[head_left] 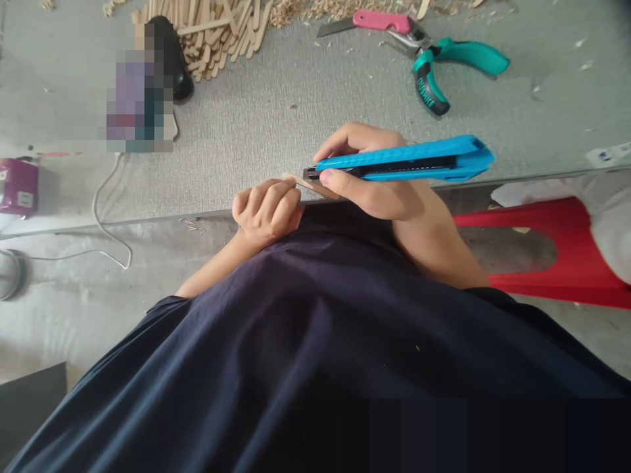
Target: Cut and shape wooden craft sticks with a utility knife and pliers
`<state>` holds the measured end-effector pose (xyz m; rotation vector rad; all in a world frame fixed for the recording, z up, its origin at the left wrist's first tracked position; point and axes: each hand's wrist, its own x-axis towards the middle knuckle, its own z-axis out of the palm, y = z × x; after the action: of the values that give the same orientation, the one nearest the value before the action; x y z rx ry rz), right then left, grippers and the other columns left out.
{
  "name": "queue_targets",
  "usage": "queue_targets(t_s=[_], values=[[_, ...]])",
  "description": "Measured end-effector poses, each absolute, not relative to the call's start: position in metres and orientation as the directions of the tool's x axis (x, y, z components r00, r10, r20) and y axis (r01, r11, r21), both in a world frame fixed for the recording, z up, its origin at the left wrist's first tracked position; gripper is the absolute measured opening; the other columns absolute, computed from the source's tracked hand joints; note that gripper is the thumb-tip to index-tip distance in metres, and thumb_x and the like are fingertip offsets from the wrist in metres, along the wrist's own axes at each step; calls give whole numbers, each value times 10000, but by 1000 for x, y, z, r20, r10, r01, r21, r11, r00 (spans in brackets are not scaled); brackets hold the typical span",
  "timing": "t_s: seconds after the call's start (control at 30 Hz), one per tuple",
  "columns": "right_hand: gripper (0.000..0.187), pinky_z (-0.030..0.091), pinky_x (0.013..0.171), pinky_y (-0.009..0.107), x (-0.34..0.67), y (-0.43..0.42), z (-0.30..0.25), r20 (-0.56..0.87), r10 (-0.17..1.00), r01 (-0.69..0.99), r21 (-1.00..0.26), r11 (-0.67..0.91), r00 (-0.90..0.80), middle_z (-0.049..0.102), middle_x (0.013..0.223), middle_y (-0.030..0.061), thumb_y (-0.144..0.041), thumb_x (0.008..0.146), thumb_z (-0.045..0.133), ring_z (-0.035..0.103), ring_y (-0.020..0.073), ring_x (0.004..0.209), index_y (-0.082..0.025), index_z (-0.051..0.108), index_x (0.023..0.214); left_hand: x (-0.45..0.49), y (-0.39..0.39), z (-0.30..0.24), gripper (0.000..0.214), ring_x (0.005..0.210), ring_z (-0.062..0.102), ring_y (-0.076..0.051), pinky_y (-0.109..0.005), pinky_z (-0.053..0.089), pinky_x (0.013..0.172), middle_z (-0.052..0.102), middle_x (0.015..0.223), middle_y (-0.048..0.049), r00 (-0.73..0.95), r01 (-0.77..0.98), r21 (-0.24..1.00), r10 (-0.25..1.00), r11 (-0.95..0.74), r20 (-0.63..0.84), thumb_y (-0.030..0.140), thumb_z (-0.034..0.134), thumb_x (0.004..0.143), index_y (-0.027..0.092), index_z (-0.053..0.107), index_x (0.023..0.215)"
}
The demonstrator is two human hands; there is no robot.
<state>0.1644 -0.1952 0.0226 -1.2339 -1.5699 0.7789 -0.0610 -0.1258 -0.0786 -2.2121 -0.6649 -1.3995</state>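
My left hand [267, 209] is closed in a fist around a flat wooden stick [315, 186], holding it at the near edge of the grey table [276, 125]. My right hand [374, 180] grips a blue utility knife [409, 161], thumb pressed along its lower side. The knife's dark tip rests against the stick's top face, just right of my left fingers. Both hands hover over the table edge, close to my dark shirt.
A pile of wooden sticks [221, 33] and shavings lies at the far side. Teal-handled pliers [444, 66] and a pink knife [379, 21] lie far right. A black object [170, 56], a white cable [111, 217], a purple box [17, 187] and a red stool [547, 249] are around.
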Motion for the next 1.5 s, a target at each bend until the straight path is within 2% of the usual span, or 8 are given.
queue_targets(t_s=[0.23,0.43,0.57,0.73,0.83,1.03,1.3,1.5], values=[[106,591,784,401,164,-195,23,303,952,342,-892,296,-33,815,966,5,-442,1042,844,718,232,840,-339,850,1064,-66,-124,-98,206,1026,860,-293,-483,454,875,917,1125,-67,417,587,70,376,-807,828,470,649,1052,324,786,1099],[94,595,778,386,162,-194,23,309,951,325,-898,296,-10,801,935,12,-410,1000,879,720,225,822,-322,846,1001,-65,-126,-92,224,986,847,-277,-477,453,893,912,1093,-53,379,605,-21,265,-796,887,423,642,1054,336,791,1197],[74,612,796,400,163,-194,23,316,948,352,-885,303,-21,821,962,7,-408,1017,848,738,238,853,-334,852,1023,-66,-128,-90,379,1063,850,-301,-487,474,929,911,1179,-71,406,646,-22,318,-763,857,541,578,1080,339,802,1309],[97,611,783,402,163,-195,24,306,952,314,-903,293,-8,813,953,17,-426,1001,864,736,239,836,-330,847,1004,-65,-130,-88,349,1031,848,-296,-491,452,951,914,1139,-52,360,627,11,302,-779,883,471,605,1081,379,796,1358],[110,611,770,399,161,-195,25,314,950,327,-898,295,5,805,925,14,-419,974,859,735,233,816,-311,843,973,-65,-129,-92,353,1077,847,-302,-501,447,971,911,1176,-52,368,617,53,347,-785,863,444,612,1082,404,794,1381],[90,606,771,420,162,-195,26,346,938,354,-877,325,-4,834,947,15,-402,991,833,746,252,842,-316,852,972,-69,-128,-105,381,1187,836,-329,-517,468,1002,896,1269,-82,401,633,140,477,-761,782,533,622,1084,380,798,1386],[127,643,841,452,163,-195,25,310,951,345,-892,291,-1,833,984,31,-468,985,870,752,282,894,-344,851,963,-68,-127,-106,445,1165,836,-327,-510,477,986,900,1246,-88,408,664,84,454,-743,792,607,581,1083,348,801,1370],[138,652,837,433,163,-196,25,305,952,357,-890,284,4,821,981,30,-472,997,870,755,268,892,-338,851,973,-69,-127,-107,484,1174,836,-344,-532,466,988,899,1252,-99,406,642,135,485,-754,775,645,563,1084,356,800,1391]])
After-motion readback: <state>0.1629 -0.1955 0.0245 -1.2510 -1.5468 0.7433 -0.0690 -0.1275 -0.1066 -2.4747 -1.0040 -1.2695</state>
